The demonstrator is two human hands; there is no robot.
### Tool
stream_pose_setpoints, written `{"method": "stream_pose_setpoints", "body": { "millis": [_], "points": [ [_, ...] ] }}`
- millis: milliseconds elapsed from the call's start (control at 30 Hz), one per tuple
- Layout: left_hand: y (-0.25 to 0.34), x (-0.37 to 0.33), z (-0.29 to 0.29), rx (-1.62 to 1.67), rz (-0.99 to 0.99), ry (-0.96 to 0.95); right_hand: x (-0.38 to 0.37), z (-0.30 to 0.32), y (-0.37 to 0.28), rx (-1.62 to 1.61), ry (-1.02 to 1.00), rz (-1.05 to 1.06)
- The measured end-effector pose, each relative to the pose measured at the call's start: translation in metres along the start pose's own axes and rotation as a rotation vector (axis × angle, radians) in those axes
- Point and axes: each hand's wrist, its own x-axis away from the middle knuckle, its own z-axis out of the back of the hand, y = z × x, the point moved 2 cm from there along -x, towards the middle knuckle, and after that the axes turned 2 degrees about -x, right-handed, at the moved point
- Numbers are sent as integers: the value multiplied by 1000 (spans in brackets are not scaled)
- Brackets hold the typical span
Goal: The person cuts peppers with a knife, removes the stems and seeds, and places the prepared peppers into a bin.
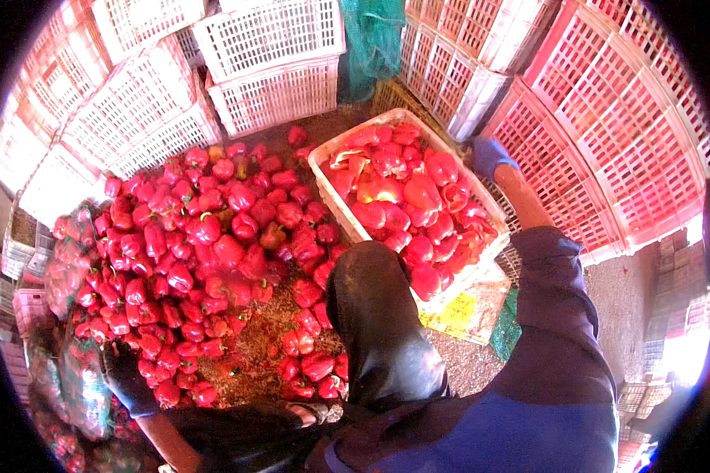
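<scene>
A large pile of red bell peppers [205, 229] spreads over the floor in front of me and to the left. My left hand [126, 378], in a dark glove with a blue cuff, is low at the pile's left edge, beside the peppers; its fingers do not show clearly. Right of the pile, a pale plastic crate [337, 206] holds many red peppers, some of them split or cut open. My right hand [493, 156], in a blue glove, is near the crate's far right side, by the stacked crates. Its fingers are blurred and partly hidden.
Stacked white crates [276, 94] line the back, and pinkish crates [599, 134] rise on the right. Mesh sacks [83, 378] of peppers lie at the left. Green netting [371, 47] hangs behind. My bent knee [375, 292] is between the pile and the crate.
</scene>
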Motion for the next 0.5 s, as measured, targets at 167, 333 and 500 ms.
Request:
{"method": "stream_pose_setpoints", "body": {
  "millis": [167, 333, 500],
  "points": [
    [50, 36, 19, -90, 31, 179, -33, -39, -39, -711, 283, -72],
    [120, 116, 27, -475, -155, 424, -24, -137, -28, -197, 420, -89],
    [68, 237, 189, -1318, -207, 387, -79, -139, 11, -292, 354, -105]
  ]
}}
